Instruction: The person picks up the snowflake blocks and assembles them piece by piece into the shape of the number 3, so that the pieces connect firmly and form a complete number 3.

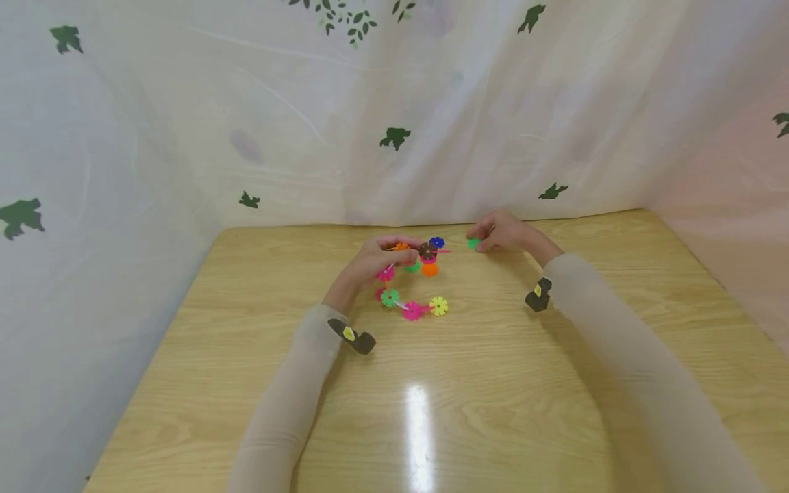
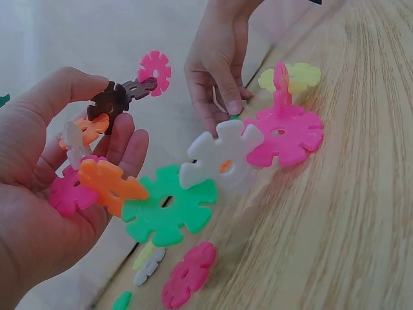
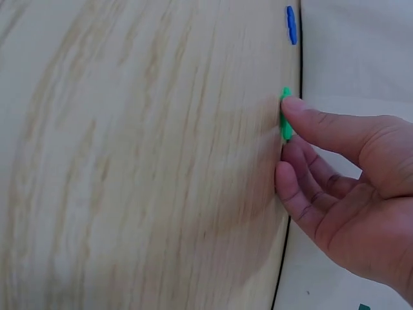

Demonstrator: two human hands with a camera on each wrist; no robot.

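Note:
My left hand (image 1: 372,261) holds up a chain of notched plastic snowflake discs, its thumb and fingers pinching at a dark brown disc (image 2: 110,108). From there the chain loops through orange, white and pink discs, then an orange disc (image 2: 111,186), a green disc (image 2: 169,205), a white disc (image 2: 222,158), a pink disc (image 2: 284,134) and a yellow disc (image 1: 438,306). Farther right, near the table's back edge, my right hand (image 1: 502,231) takes a loose green disc (image 3: 286,123) between thumb and curled fingers. That disc is low at the tabletop, partly hidden by the thumb.
Loose discs lie on the wooden table (image 1: 493,397) behind and below the chain: a blue disc (image 1: 437,242) at the back, an orange disc (image 1: 430,270), and a pink disc (image 2: 188,276). A patterned curtain (image 1: 394,185) hangs along the back edge.

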